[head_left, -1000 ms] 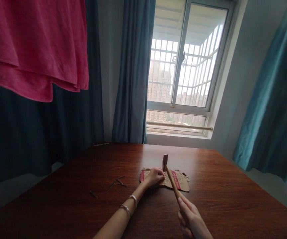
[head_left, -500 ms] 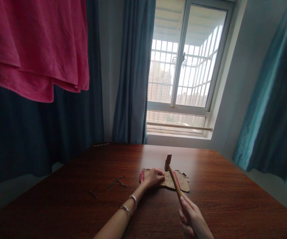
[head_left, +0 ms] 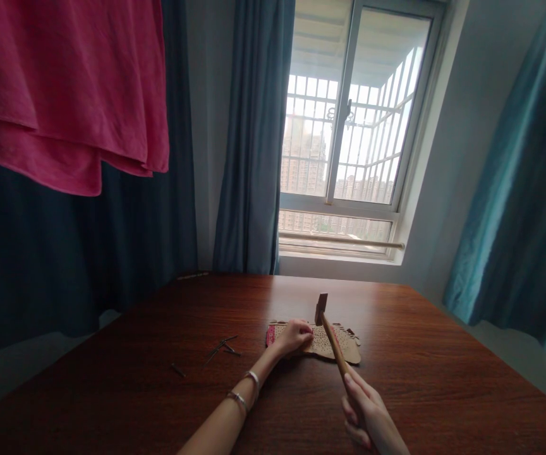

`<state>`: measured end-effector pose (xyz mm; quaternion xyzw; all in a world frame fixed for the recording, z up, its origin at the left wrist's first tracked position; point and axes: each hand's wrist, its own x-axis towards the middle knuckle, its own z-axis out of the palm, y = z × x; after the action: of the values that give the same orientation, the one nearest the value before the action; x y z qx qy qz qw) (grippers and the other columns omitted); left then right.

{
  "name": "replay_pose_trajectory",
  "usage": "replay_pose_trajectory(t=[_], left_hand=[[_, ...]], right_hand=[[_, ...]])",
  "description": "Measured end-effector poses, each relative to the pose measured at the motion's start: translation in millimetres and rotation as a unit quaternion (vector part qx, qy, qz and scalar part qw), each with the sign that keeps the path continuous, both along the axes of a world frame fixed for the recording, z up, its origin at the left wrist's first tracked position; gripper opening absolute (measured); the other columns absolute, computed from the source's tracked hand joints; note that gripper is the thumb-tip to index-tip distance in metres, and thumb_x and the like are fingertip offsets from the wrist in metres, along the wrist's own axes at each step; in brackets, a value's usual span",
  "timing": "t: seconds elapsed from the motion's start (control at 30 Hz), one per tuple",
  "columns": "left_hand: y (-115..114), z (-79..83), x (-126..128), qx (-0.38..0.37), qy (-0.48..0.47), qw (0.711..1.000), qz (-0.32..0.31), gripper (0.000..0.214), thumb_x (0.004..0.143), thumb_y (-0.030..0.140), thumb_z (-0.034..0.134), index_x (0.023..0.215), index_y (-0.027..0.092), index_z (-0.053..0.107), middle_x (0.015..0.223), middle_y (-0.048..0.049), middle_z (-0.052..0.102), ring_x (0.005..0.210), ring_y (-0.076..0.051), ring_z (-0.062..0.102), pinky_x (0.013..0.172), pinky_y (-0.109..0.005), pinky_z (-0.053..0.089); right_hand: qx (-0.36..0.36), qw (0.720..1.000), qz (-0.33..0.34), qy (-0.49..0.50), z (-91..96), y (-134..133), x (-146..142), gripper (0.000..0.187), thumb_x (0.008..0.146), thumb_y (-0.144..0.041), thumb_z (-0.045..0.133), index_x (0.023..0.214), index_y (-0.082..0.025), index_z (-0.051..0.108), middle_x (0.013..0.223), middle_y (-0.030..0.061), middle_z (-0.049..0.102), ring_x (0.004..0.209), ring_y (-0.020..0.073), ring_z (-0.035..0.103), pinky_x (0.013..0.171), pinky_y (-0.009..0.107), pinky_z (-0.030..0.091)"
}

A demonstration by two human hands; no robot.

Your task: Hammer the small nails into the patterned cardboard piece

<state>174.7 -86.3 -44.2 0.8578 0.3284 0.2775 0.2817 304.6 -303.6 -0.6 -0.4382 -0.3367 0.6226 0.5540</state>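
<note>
My right hand is closed round the wooden handle of a small hammer, whose dark head is raised over a flat tan piece with rows of holes and red edging lying on the brown wooden table. On the left part of that piece rests my left hand, its fingers pinched together at a spot just beside the hammer head; what they pinch is too small to see. Two bracelets ring my left wrist.
Several thin dark nails lie on the table left of the piece, with one more farther left. A pink cloth hangs at the upper left. Blue curtains flank a window behind the table.
The hammer head has shifted slightly to the right and up, and my right hand has slid a little right with it. My left hand has stayed in place.
</note>
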Motion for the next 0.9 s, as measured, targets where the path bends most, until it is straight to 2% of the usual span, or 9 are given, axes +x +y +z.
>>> replay_pose_trajectory(t=[0.33, 0.6, 0.77, 0.9], left_hand=[[-1.9, 2.1, -0.3, 0.013, 0.011, 1.000, 0.012, 0.019, 0.073, 0.023, 0.051, 0.078, 0.015, 0.068, 0.081, -0.0014, 0.063, 0.074, -0.011, 0.053, 0.068, -0.017, 0.038], [-3.0, 1.4, 0.3, 0.014, 0.000, 1.000, 0.016, 0.019, 0.072, 0.021, 0.050, 0.076, 0.014, 0.068, 0.081, -0.0022, 0.063, 0.072, -0.011, 0.053, 0.066, -0.017, 0.038], [-3.5, 2.5, -0.1, 0.009, 0.011, 1.000, 0.016, 0.020, 0.072, 0.021, 0.050, 0.077, 0.014, 0.068, 0.081, -0.0028, 0.063, 0.073, -0.012, 0.053, 0.066, -0.018, 0.038], [-4.5, 3.5, 0.0, 0.009, 0.008, 1.000, 0.018, 0.020, 0.072, 0.020, 0.050, 0.077, 0.013, 0.068, 0.080, -0.0030, 0.063, 0.071, -0.012, 0.053, 0.066, -0.018, 0.038]], right_hand=[[-0.017, 0.999, 0.003, -0.037, 5.4, 1.1, -7.8, 0.076, 0.073, -0.051, 0.055, 0.132, -0.015, 0.024, 0.040, -0.0118, 0.038, 0.026, 0.0007, 0.018, 0.023, 0.010, 0.012], [-0.023, 0.999, 0.001, -0.024, 5.1, 2.6, -9.4, 0.079, 0.071, -0.052, 0.057, 0.134, -0.019, 0.022, 0.041, -0.0119, 0.039, 0.026, 0.0012, 0.020, 0.023, 0.010, 0.015], [-0.028, 0.999, 0.001, -0.018, 5.3, 0.5, -9.3, 0.084, 0.068, -0.055, 0.059, 0.134, -0.017, 0.023, 0.039, -0.0122, 0.038, 0.026, 0.0006, 0.019, 0.023, 0.010, 0.012], [-0.010, 1.000, 0.006, 0.000, 7.3, -1.8, -7.6, 0.079, 0.071, -0.053, 0.057, 0.134, -0.018, 0.023, 0.041, -0.0118, 0.039, 0.025, 0.0004, 0.020, 0.023, 0.010, 0.013]])
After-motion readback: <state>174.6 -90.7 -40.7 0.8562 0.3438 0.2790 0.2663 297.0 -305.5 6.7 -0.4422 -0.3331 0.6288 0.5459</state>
